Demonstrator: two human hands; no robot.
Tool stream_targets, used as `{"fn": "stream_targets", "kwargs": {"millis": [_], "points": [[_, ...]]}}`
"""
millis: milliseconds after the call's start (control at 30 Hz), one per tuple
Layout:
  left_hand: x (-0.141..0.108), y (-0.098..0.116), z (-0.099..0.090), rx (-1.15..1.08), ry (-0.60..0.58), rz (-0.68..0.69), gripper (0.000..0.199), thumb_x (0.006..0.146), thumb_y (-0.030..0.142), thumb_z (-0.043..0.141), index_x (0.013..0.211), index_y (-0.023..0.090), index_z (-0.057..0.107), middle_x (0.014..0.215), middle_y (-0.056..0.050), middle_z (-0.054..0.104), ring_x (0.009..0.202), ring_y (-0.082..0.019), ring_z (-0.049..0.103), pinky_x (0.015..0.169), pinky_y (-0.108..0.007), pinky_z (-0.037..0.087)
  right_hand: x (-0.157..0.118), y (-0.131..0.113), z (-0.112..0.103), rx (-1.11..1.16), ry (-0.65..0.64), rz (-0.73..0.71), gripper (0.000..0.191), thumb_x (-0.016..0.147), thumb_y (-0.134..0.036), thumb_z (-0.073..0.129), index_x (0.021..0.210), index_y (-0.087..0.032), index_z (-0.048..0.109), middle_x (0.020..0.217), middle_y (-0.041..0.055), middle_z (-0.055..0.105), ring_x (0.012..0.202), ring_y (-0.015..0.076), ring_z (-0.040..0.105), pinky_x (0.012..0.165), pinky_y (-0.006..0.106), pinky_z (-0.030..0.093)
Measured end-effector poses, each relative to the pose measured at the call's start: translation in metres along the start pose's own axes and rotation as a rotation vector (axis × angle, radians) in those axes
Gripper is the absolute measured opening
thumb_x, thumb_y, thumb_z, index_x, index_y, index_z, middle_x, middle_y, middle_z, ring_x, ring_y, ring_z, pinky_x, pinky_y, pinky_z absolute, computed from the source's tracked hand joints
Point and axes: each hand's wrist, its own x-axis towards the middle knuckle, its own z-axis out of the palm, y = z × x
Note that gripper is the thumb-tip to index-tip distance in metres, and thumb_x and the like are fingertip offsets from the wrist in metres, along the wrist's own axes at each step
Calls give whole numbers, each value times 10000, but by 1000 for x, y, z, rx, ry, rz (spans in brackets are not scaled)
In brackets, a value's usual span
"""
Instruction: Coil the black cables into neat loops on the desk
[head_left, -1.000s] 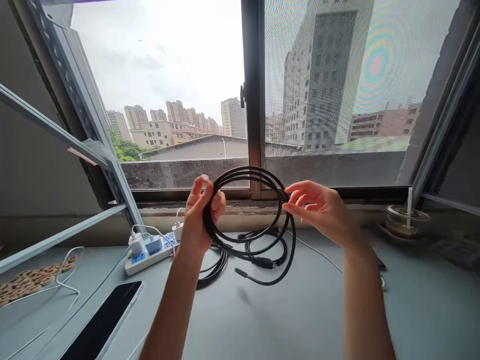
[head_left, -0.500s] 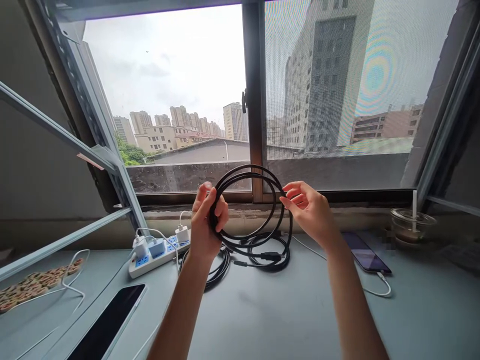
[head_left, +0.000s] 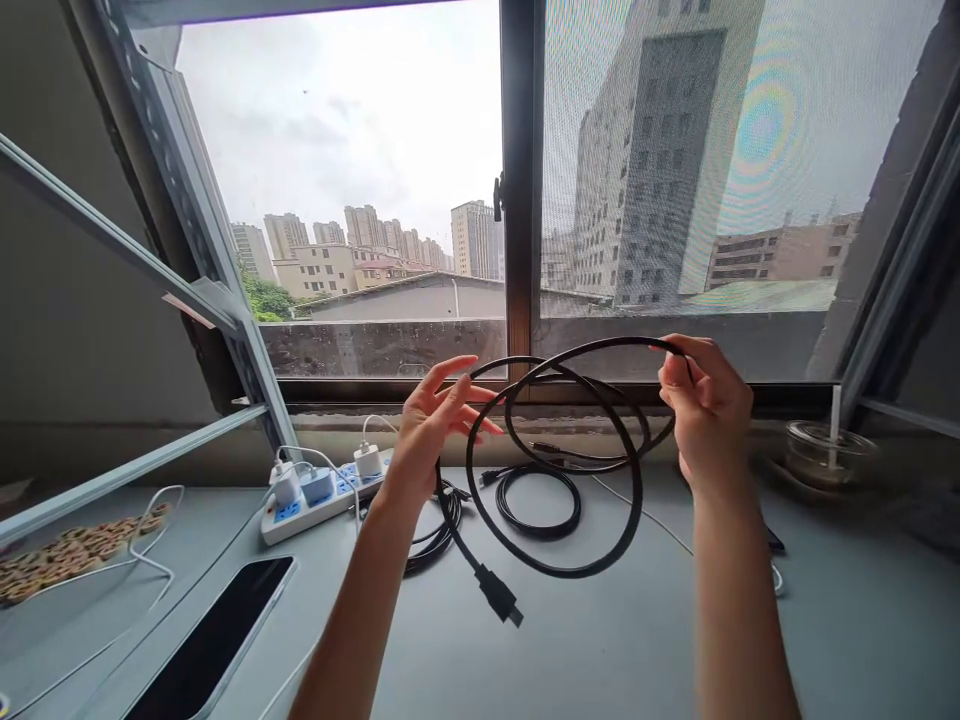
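Observation:
A thick black cable (head_left: 636, 480) hangs in loose, widened loops between my two hands, above the desk. My right hand (head_left: 709, 410) is closed on it at the right, gripping the upper loop between thumb and fingers. At the left, my left hand (head_left: 424, 430) has its fingers spread apart, and the cable passes over or behind it without a visible grip. One end dangles below that hand, with a black plug (head_left: 496, 592) tipped in metal. Another coiled black cable (head_left: 540, 530) lies on the desk behind the loops. A second coil (head_left: 431, 550) is partly hidden by my left forearm.
A white power strip (head_left: 322, 515) with chargers plugged in lies left. A phone (head_left: 217, 630) rests at front left, another is mostly hidden behind my right forearm. A lidded plastic cup (head_left: 825, 455) with a straw stands right. Metal shelf framing (head_left: 251, 345) rises left before the window.
My right hand has gripped the cable and drawn it right and up, spreading the coil. My left hand has opened its fingers. A plug end now dangles in front.

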Motion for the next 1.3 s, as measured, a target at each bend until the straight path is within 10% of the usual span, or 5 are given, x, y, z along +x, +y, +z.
{"fn": "stream_targets", "kwargs": {"millis": [300,733,967,1300], "points": [[7,-17,1,221,127,52,326,770,386,691,977,134,710,673,-54,719,411,-113,603,364,-177,420,-7,-39,18,54,-150,-85,207,887,-405,496,828,-265,635,837,45,564,744,187,512,599,310,397],[20,-7,-56,347,533,261,208,848,282,577,1002,181,673,636,20,678,291,-62,498,298,-169,328,9,5,-44,49,349,-6,114,735,-343,664,808,-259,638,688,-6,454,618,151,423,582,295,332],[0,8,-13,-47,96,-6,253,745,337,704,970,225,675,601,52,554,300,-4,324,296,-160,163,1,-13,-15,33,160,90,131,787,-332,646,862,-235,694,775,15,607,682,143,536,611,287,417],[-18,13,6,160,-368,-128,376,753,533,661,875,185,730,545,19,493,426,-45,316,399,-195,193,-3,-25,7,-130,295,57,174,817,-350,626,890,-227,725,749,33,606,713,170,574,625,307,455]]}}
